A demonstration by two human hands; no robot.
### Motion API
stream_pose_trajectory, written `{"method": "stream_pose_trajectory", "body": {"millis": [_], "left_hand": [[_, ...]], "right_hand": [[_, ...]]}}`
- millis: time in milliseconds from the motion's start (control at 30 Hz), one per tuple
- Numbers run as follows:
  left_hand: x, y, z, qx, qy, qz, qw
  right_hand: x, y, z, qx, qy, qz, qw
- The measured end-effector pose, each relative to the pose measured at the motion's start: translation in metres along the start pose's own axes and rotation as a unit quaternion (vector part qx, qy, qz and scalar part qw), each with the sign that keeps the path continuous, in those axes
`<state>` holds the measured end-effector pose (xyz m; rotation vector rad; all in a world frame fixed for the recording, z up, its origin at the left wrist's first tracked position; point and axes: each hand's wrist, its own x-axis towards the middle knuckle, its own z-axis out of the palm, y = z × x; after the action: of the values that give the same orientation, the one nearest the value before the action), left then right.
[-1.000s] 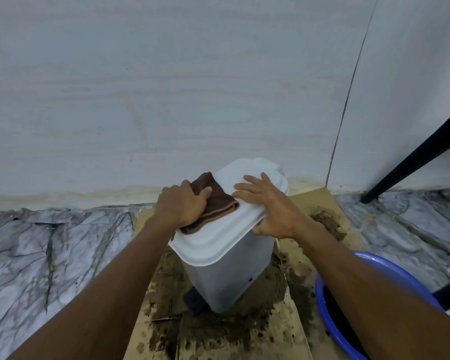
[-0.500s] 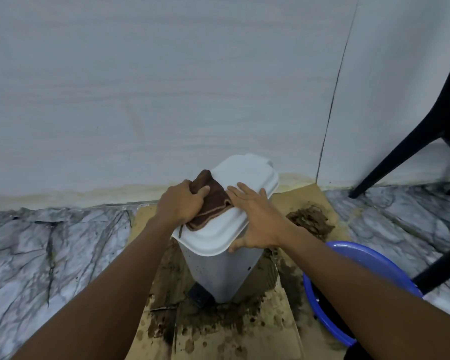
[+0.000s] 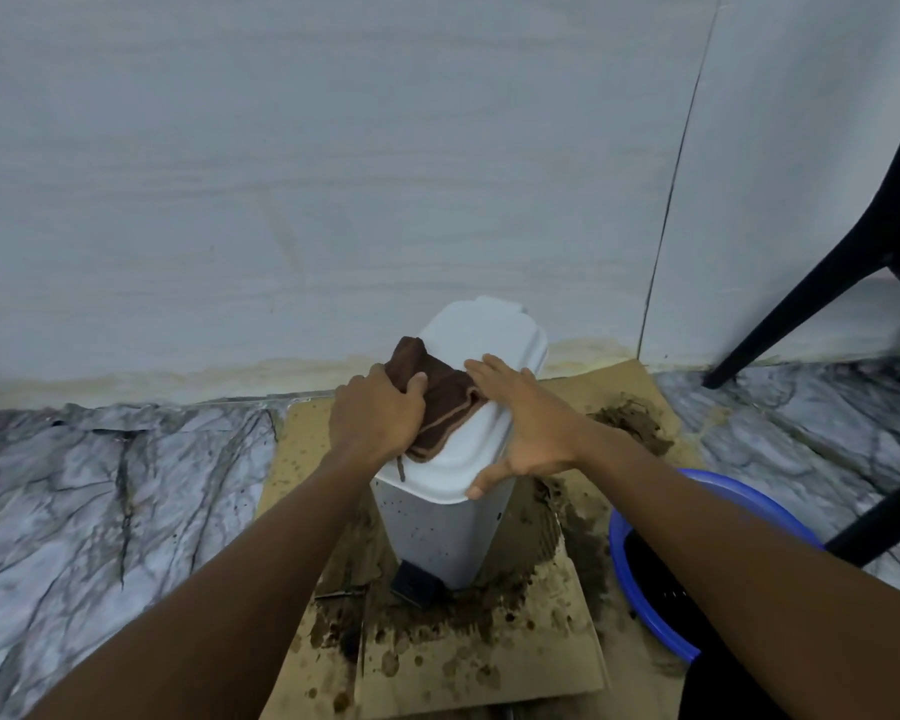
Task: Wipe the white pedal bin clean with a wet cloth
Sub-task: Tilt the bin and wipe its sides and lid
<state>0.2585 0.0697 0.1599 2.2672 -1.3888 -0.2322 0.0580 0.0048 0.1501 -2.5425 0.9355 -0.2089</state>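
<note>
Brown cloth with a paler stripe lies bunched on the near-left part of the lid of the white plastic pedal bin. Our left hand grips it, fingers curled over its edge and the thumb pressed on top. Our right hand lies flat on the lid just beside the cloth, fingers straight and spread, thumb at the lid's front rim, holding nothing; we judge that it is steadying the bin. The bin stands upright on a stained sheet of brown cardboard close to the pale wall, with its black foot pedal facing us and a ring of wet brown mud around its base. We take the wiping to be under way on the lid: its far half looks evenly white, though we cannot tell whether the part under the cloth and hands is clean. The front of the body below the lid is peppered with dark specks, so the sides, the lower edge and the pedal seem left to do. A round blue plastic basin sits just to the right on the grey marbled floor, near enough for rinsing the cloth.
</note>
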Motion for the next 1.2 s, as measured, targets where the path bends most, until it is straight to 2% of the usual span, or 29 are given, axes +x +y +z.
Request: {"method": "stream_pose_trajectory", "body": {"millis": [200,467,600,767,1033,1133,1200], "left_hand": [[-0.023,-0.001,-0.003,0.076,0.026,-0.001,0.997],[-0.019,-0.014,-0.002,0.001,-0.027,0.067,0.997],[-0.011,-0.032,0.0,0.004,-0.017,0.105,0.994],[-0.002,-0.042,0.003,-0.023,0.001,0.098,0.995],[0.011,-0.016,0.008,-0.08,0.065,0.214,0.971],[0.023,-0.005,0.012,-0.12,0.133,0.203,0.963],[0.039,-0.001,0.008,-0.125,0.138,0.173,0.967]], "right_hand": [[-0.008,-0.012,0.004,-0.005,-0.004,-0.045,0.999],[-0.006,-0.025,0.012,-0.043,0.02,-0.04,0.998],[0.001,-0.033,0.025,-0.084,0.031,-0.048,0.995],[0.013,-0.035,0.027,-0.108,0.05,-0.053,0.991],[0.024,-0.001,-0.015,-0.022,0.061,-0.021,0.998],[0.035,0.005,-0.024,0.023,0.089,-0.018,0.996],[0.047,0.007,-0.03,0.078,0.113,-0.016,0.99]]}}
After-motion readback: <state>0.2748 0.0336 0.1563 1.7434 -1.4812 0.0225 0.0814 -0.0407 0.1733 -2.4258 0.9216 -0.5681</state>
